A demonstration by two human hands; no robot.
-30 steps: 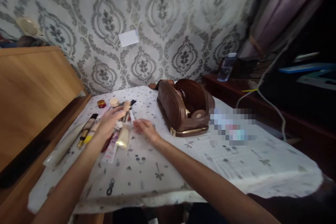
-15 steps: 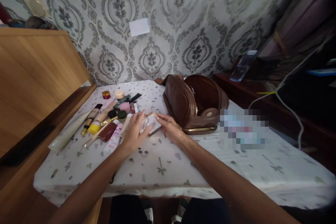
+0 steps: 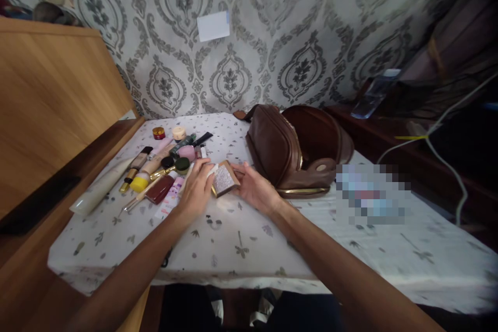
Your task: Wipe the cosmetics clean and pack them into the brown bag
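A small square case (image 3: 224,180) with a silver glitter top and gold-coloured edges sits tilted between my hands, just over the cloth. My right hand (image 3: 257,188) grips its right side, with the fingers partly behind it. My left hand (image 3: 197,187) is closed at the case's left edge, and a bit of white material, perhaps a wipe (image 3: 212,170), shows at its fingertips. Left of that hand lie cosmetics: a dark red bottle (image 3: 160,190), a purple-and-white tube (image 3: 170,198), a yellow-capped bottle (image 3: 140,182) and a dark green-lidded jar (image 3: 182,166). My left hand hides part of this group.
An open brown leather bag (image 3: 272,148) stands behind my right hand. A blurred-out item (image 3: 371,194) lies to its right. A long pale tube (image 3: 99,192) is at the left, near a wooden panel (image 3: 58,83). A clear bottle (image 3: 373,96) and white cable (image 3: 447,171) are at the right.
My left hand has drawn back left off the glitter top, uncovering more of the case. My right hand still holds the case. The camera view has shifted slightly.
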